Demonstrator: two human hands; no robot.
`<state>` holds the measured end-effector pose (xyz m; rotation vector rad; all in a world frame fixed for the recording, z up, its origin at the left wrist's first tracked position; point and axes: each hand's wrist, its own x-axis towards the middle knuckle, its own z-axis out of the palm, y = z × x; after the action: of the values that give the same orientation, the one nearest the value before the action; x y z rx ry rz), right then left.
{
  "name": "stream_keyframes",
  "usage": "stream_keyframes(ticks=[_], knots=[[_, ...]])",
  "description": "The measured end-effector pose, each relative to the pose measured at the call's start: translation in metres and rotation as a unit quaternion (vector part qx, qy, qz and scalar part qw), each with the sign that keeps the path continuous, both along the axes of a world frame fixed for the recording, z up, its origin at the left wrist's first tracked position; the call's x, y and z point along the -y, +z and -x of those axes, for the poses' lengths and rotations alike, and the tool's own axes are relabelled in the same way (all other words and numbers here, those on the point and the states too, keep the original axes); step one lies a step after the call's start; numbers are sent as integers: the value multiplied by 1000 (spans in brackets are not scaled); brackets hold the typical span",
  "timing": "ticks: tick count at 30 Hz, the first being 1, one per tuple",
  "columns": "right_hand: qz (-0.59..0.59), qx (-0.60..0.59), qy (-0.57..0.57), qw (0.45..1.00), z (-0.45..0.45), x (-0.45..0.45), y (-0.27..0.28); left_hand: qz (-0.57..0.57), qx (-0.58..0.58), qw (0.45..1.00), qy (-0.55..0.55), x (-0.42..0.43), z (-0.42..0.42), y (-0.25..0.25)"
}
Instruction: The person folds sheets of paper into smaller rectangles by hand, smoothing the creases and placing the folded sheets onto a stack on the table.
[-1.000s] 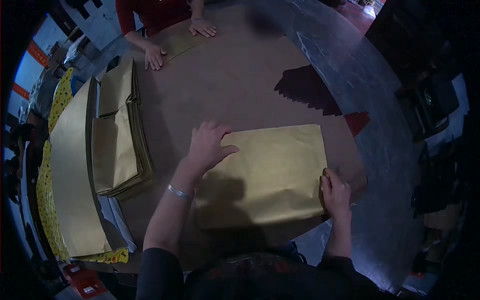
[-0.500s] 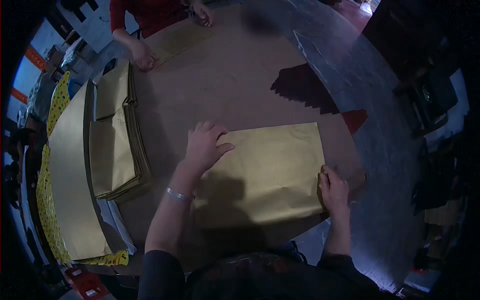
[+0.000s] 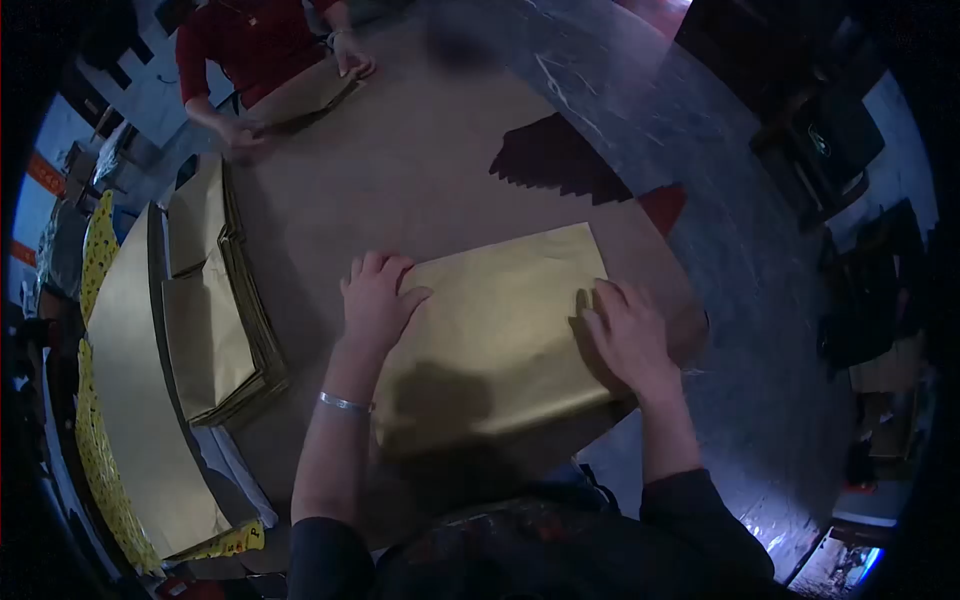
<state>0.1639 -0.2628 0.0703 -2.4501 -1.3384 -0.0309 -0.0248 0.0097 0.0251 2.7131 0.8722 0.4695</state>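
Note:
A gold paper sheet (image 3: 500, 320), apparently doubled over, lies in front of me with a soft rounded edge along its near side. My left hand (image 3: 378, 305) rests at its upper left corner, thumb spread away from the curled fingers. At the right edge, my right hand (image 3: 632, 335) lies over the paper with thumb and fingers apart, casting a shadow onto it. Both hands touch the sheet; neither shows a closed grip. The undersides of the fingers are hidden.
A stack of folded gold paper (image 3: 215, 340) stands to the left, beside a long gold sheet (image 3: 135, 400) and yellow patterned wrapping (image 3: 100, 440). Across the brown-covered table (image 3: 400, 150), a person in red (image 3: 255, 50) handles another gold piece (image 3: 305, 100). A dark jagged piece (image 3: 560, 160) lies at the far right.
The view has shifted, so the sheet appears further left and higher. My right hand has gone from pinching the edge to lying spread over it. The other person's gold piece is now lifted and bent.

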Motion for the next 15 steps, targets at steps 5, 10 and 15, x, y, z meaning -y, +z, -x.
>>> stream_keyframes(ticks=[5, 10, 15], knots=[[21, 27, 205, 978, 22, -70, -14, -43, 56, 997, -5, 19, 0, -4], [164, -3, 174, 971, 31, -106, -43, -39, 81, 996, 5, 39, -8, -30], [163, 22, 163, 973, 32, -105, -54, -12, 0, 995, -95, 54, 13, -29]])
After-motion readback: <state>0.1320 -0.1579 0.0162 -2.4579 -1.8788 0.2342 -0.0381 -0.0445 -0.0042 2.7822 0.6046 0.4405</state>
